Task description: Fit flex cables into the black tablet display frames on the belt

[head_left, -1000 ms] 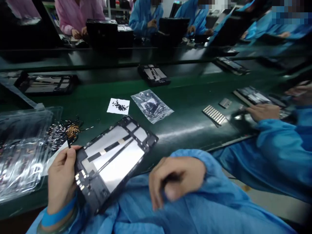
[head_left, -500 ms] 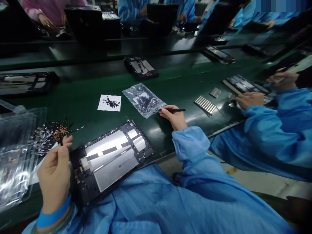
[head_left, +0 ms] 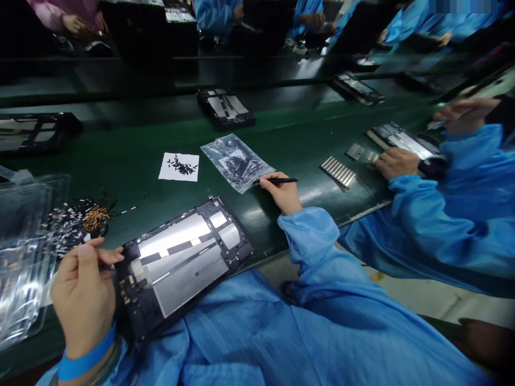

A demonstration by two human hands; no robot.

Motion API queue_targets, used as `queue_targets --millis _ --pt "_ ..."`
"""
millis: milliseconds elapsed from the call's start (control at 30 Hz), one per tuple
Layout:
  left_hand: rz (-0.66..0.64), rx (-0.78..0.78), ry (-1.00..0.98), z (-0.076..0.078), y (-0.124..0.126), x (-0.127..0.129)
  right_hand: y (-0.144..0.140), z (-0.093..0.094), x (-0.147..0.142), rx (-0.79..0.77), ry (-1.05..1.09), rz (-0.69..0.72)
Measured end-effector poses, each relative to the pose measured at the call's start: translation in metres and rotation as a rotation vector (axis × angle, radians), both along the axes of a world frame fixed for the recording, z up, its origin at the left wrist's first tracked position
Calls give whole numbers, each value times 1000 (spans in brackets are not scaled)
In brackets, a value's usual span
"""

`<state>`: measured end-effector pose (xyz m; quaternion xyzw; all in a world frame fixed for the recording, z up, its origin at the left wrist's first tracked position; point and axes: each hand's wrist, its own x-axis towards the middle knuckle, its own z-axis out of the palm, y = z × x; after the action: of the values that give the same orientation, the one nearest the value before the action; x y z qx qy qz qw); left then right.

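Note:
My right hand [head_left: 284,194] grips black tweezers [head_left: 287,180], their tip end at the near right corner of a clear plastic bag [head_left: 238,163] with small dark parts in it. My left hand [head_left: 85,289] is closed, thumb against the fingers, beside the left end of an opened tablet [head_left: 183,265]. Something small and pale shows by its fingertips; I cannot make out what it holds. The tablet lies tilted at the table's near edge, its silver and black inside facing up. Beyond my left hand is a pile of small flex cables [head_left: 96,219], silver, black and orange.
Small black pieces lie on a white paper [head_left: 178,167]. Clear plastic trays [head_left: 28,257] stand at the left. Another opened tablet [head_left: 225,109] sits farther back. Silver strips [head_left: 338,171] lie to the right, near a co-worker's hand [head_left: 398,163]. More people work across the table.
My left hand has turned, its fingers now reaching over the tablet's left corner. My right hand and the tweezers have shifted slightly left. A co-worker's hand at right has moved left.

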<state>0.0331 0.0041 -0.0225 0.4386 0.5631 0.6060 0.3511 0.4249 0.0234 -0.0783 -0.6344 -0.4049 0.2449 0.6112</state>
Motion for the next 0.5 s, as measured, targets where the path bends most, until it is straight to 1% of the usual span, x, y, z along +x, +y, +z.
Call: queue_targets --millis 133,200,267,333,400,500 --pt "37 2 -33 -1 0 -1 -8 7 -3 4 96 0" --pt "59 2 -63 -1 -2 -3 -14 16 -6 18 139 10" --pt "69 0 -92 -2 -5 -5 -17 28 -12 41 227 68" --pt "76 3 -107 -4 -10 -8 -13 44 -25 50 357 200" --pt "78 13 -109 -8 -16 -12 -1 64 -47 28 484 387" --pt "69 6 -74 -17 -26 -17 28 98 -99 -52 605 660"
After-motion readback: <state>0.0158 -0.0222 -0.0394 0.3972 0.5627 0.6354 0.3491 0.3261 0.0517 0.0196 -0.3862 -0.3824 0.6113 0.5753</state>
